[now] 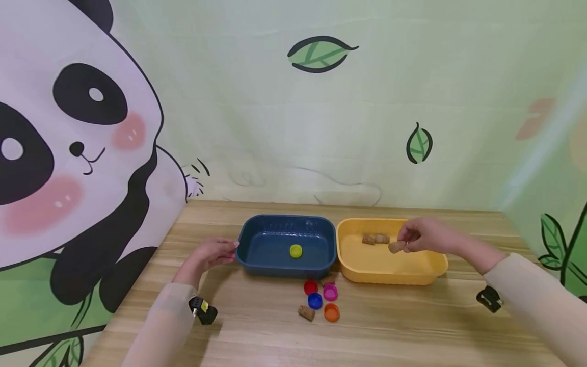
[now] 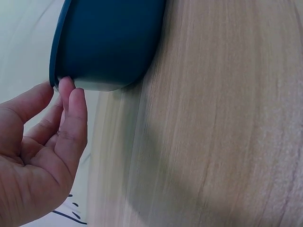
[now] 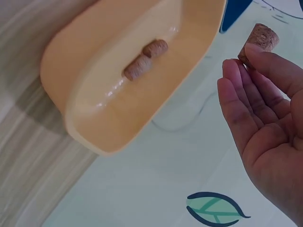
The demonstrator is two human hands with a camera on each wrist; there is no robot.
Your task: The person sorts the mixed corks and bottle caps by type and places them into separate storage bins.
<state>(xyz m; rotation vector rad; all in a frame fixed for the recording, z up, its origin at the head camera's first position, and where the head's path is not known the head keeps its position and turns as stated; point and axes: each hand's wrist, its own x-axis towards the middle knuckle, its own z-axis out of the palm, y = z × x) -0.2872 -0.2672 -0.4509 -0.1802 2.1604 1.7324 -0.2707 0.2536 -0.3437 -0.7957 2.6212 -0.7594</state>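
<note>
My right hand (image 1: 424,235) pinches a cork (image 3: 259,41) between thumb and fingertips, above the yellow basin (image 1: 390,278). Inside that basin lie two more corks (image 3: 137,67), end to end. With thumb and fingers, my left hand (image 1: 214,253) holds the rim of the dark blue basin (image 2: 106,42) at its left end. A yellow bottle cap (image 1: 295,251) sits on the blue basin's floor.
In front of the basins lie a red cap (image 1: 310,287), a pink cap (image 1: 330,292), a blue cap (image 1: 315,300) and an orange cap (image 1: 331,312). One cork (image 1: 306,312) lies beside them, another (image 1: 328,279) near the blue basin's front wall. A panda-printed cloth (image 1: 257,112) hangs behind.
</note>
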